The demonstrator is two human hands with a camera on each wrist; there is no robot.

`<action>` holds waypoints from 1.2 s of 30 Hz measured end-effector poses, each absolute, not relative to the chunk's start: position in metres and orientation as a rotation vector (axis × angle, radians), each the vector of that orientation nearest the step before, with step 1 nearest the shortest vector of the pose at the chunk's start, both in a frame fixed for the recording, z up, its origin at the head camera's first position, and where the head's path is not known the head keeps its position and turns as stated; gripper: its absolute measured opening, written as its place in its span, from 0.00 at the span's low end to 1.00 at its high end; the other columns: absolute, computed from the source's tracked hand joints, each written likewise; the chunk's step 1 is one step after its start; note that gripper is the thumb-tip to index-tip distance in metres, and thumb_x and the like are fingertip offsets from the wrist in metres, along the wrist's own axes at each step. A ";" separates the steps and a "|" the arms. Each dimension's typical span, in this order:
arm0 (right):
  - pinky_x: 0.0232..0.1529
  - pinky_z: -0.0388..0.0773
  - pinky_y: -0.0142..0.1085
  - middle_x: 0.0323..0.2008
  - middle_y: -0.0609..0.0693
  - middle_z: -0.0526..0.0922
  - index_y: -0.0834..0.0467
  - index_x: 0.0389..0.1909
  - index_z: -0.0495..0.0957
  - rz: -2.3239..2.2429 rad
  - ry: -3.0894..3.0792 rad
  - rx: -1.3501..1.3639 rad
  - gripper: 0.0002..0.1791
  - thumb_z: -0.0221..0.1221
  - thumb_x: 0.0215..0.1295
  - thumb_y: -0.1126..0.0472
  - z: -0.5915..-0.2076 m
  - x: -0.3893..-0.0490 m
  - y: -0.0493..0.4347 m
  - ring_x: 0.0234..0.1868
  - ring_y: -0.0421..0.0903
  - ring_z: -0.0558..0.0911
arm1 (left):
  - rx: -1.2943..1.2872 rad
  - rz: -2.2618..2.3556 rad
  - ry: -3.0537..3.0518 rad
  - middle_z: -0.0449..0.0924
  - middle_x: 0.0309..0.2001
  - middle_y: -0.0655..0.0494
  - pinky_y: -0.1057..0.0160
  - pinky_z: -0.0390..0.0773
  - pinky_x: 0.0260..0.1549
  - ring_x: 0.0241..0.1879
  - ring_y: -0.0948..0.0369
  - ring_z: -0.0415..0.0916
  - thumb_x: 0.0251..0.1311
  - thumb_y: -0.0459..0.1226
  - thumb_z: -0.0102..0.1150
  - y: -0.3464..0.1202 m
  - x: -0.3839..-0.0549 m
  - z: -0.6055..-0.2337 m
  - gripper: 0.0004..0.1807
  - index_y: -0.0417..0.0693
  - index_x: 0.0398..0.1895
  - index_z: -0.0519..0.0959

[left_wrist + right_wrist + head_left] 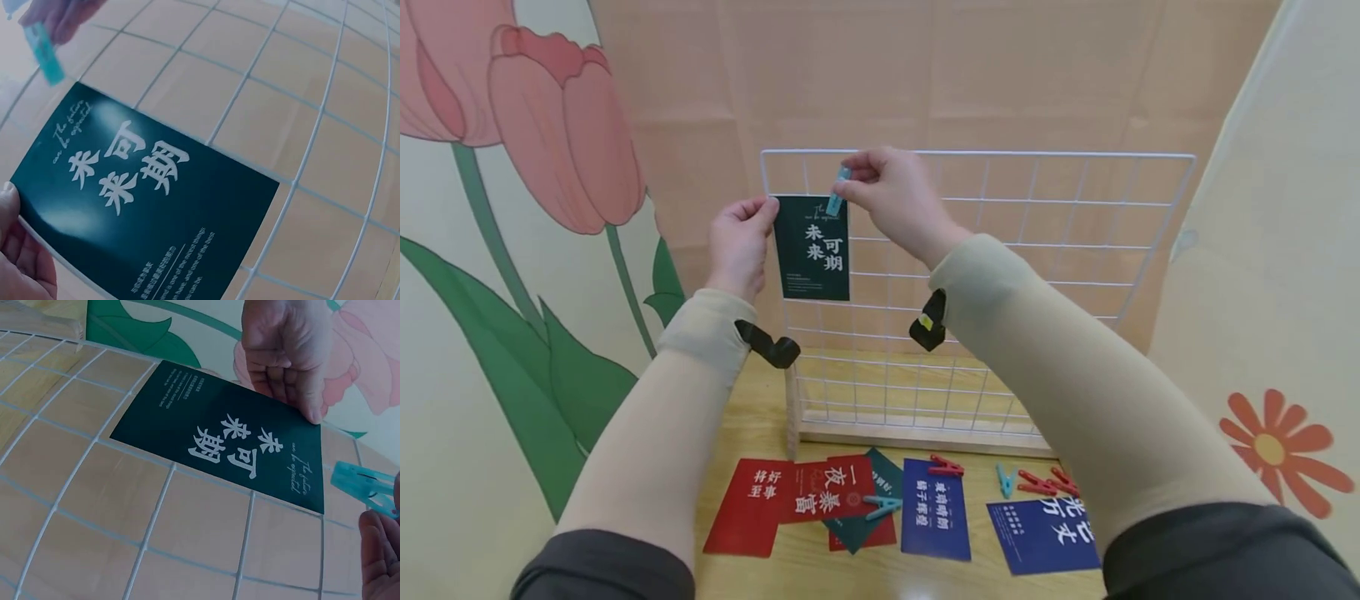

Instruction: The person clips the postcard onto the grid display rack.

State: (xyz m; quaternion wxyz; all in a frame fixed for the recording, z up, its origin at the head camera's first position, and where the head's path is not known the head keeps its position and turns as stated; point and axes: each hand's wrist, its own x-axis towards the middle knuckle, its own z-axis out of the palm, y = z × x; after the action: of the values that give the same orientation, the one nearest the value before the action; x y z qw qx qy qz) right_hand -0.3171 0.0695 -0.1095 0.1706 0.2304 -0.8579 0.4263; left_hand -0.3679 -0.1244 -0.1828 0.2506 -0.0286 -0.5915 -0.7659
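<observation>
A dark green card [812, 267] with white characters lies upright against the upper left of a white wire grid rack [985, 200]. My left hand [743, 242] pinches the card's upper left edge between thumb and finger. In my right hand [902, 196] a light blue clothespin [838, 193] is pinched, held close by the card's top edge. The right wrist view shows the clothespin [359, 484] just off the card's top edge, its tip pointing at the card [231, 434].
On the wooden table below lie red cards [748, 508], a green card [887, 475] and blue cards [936, 521]. Loose clothespins lie about: a blue one [883, 505] on the cards, another blue one [1006, 481], and several red ones [946, 467]. The rack stands on a wooden base [917, 435].
</observation>
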 end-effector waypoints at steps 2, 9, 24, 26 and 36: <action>0.49 0.73 0.30 0.47 0.47 0.79 0.57 0.56 0.76 1.266 -2.388 0.648 0.20 0.61 0.66 0.55 -0.109 -0.320 0.064 0.47 0.39 0.77 | -0.068 -2.083 -1.573 0.74 0.36 0.55 0.64 0.69 0.44 0.39 0.61 0.68 0.60 0.39 0.64 -0.123 -0.369 -0.184 0.07 0.44 0.34 0.81; 0.46 0.74 0.28 0.43 0.48 0.80 0.58 0.51 0.78 1.405 -2.223 0.609 0.15 0.61 0.65 0.58 -0.111 -0.329 0.043 0.44 0.41 0.78 | -0.037 -2.073 -1.501 0.74 0.34 0.55 0.66 0.69 0.40 0.36 0.61 0.68 0.58 0.39 0.66 -0.120 -0.368 -0.186 0.06 0.44 0.31 0.82; 0.46 0.75 0.28 0.45 0.47 0.80 0.56 0.52 0.79 1.390 -2.298 0.495 0.15 0.59 0.67 0.57 -0.118 -0.339 0.033 0.45 0.40 0.78 | -0.005 -2.073 -1.495 0.77 0.35 0.54 0.62 0.71 0.43 0.37 0.60 0.70 0.57 0.38 0.67 -0.113 -0.364 -0.185 0.07 0.43 0.31 0.82; 0.47 0.75 0.27 0.48 0.47 0.81 0.56 0.54 0.78 1.326 -2.341 0.494 0.16 0.58 0.68 0.56 -0.117 -0.339 0.033 0.45 0.40 0.79 | -0.001 -2.068 -1.496 0.77 0.35 0.55 0.63 0.71 0.43 0.38 0.60 0.70 0.57 0.39 0.68 -0.113 -0.363 -0.185 0.07 0.44 0.31 0.82; 0.59 0.68 0.30 0.63 0.46 0.74 0.52 0.67 0.67 1.159 -2.463 0.495 0.26 0.55 0.70 0.51 -0.114 -0.333 0.031 0.60 0.38 0.73 | -0.091 -2.094 -1.394 0.78 0.36 0.54 0.65 0.74 0.44 0.39 0.61 0.73 0.55 0.34 0.68 -0.114 -0.361 -0.186 0.06 0.42 0.33 0.81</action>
State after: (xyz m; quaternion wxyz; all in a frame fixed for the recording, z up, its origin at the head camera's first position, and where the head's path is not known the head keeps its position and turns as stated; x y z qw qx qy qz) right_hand -0.3330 0.0314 -0.1139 0.1861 0.1759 -0.8747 0.4115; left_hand -0.3610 -0.1138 -0.1862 0.3071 -0.0342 -0.5272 -0.7916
